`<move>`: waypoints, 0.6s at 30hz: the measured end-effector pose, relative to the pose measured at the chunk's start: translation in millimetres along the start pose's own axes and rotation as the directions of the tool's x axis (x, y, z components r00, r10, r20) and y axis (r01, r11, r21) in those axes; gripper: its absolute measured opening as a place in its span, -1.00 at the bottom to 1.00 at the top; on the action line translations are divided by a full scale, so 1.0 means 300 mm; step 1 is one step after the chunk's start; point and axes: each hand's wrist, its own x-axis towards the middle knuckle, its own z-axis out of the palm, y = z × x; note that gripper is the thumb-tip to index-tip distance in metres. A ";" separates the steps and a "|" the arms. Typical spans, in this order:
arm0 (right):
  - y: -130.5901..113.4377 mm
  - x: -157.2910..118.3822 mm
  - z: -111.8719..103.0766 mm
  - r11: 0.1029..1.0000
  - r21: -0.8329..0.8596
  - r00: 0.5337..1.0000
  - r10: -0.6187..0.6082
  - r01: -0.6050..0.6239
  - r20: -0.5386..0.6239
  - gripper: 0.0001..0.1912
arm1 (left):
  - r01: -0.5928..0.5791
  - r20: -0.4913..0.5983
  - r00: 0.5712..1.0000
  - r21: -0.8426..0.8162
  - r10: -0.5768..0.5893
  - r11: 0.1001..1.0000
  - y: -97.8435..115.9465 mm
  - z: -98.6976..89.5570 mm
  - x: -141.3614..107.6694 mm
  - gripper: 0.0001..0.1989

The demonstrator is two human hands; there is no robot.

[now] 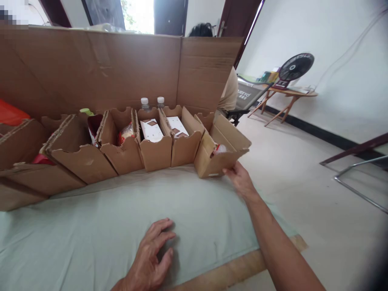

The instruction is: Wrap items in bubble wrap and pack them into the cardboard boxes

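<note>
My right hand (241, 181) is at the lower right corner of the rightmost cardboard box (214, 161). Its thumb shows on the front face, and the other fingers go out of sight along the side. Inside that box lies a clear, red-marked package (220, 148), partly hidden by the front wall. My left hand (153, 250) is over the pale green cloth (100, 234) with its fingers apart and nothing in them. To the left of the held box, another cardboard box (186, 147) contains a white carton (178, 126) with brown patches.
Several more open cardboard boxes (157, 155) continue the row leftward, holding packages. Behind them rises a tall cardboard panel (121, 68), with two white-capped bottles (144, 103) in front. Beyond the table's right edge are a folding chair (247, 95) and a fan (295, 66). A person sits behind the panel.
</note>
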 end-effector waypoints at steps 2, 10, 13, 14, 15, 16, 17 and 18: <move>0.007 0.078 0.011 1.000 0.021 0.999 0.018 -0.019 0.033 -0.49 | -0.016 -0.005 1.000 0.015 0.016 1.000 0.005 0.003 0.017 -0.62; 0.031 0.265 0.069 0.994 0.103 0.993 0.027 -0.039 0.111 -0.47 | -0.053 0.051 0.997 0.069 0.050 0.996 -0.013 0.016 0.016 -0.67; 0.038 0.274 0.092 0.992 0.124 0.994 0.022 -0.036 0.108 -0.44 | -0.070 0.057 0.996 0.079 0.065 0.994 -0.023 0.022 0.014 -0.66; 0.040 0.273 0.096 0.991 0.127 0.994 0.022 -0.035 0.104 -0.43 | -0.074 0.061 0.996 0.078 0.070 0.994 -0.024 0.023 0.015 -0.66; 0.042 0.271 0.100 0.991 0.129 0.995 0.021 -0.034 0.098 -0.42 | -0.077 0.067 0.995 0.080 0.072 0.994 -0.024 0.023 0.016 -0.66; 0.045 0.270 0.103 0.991 0.129 0.996 0.020 -0.032 0.092 -0.42 | -0.078 0.075 0.995 0.084 0.072 0.993 -0.024 0.022 0.018 -0.66; 0.047 0.269 0.105 0.991 0.129 0.996 0.019 -0.030 0.085 -0.41 | -0.077 0.083 0.994 0.091 0.070 0.993 -0.022 0.021 0.020 -0.66; 0.050 0.268 0.107 0.992 0.127 0.997 0.018 -0.028 0.077 -0.41 | -0.077 0.090 0.994 0.100 0.068 0.992 -0.021 0.020 0.022 -0.67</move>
